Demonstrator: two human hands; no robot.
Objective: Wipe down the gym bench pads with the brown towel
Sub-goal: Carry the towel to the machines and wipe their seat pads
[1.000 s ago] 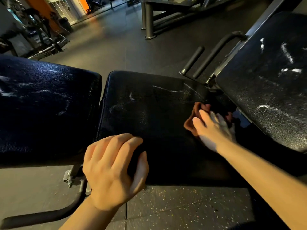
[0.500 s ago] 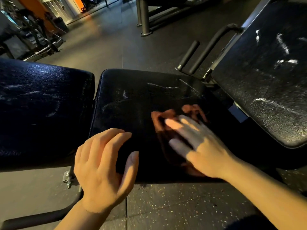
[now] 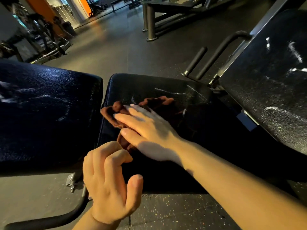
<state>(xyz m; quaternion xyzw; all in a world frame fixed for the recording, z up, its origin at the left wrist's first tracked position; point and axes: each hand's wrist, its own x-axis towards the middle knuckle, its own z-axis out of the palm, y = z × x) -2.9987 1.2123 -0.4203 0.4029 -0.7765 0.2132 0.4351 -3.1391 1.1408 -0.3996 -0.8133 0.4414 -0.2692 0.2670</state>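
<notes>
Dim gym flooring surrounds the middle pad (image 3: 149,87), where the right hand (image 3: 149,128), fingers spread flat, presses the brown towel (image 3: 159,101) at its left edge; overlapping, firmly pressed strokes would best lift the white streaks, the left hand (image 3: 109,178) bracing the near edge, loosely curled.

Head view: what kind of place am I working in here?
Almost certainly a gym floor. Black padded bench pads sit on a metal frame with foam-covered handles, the floor is speckled rubber matting, and more exercise machines stand in the background.
</notes>
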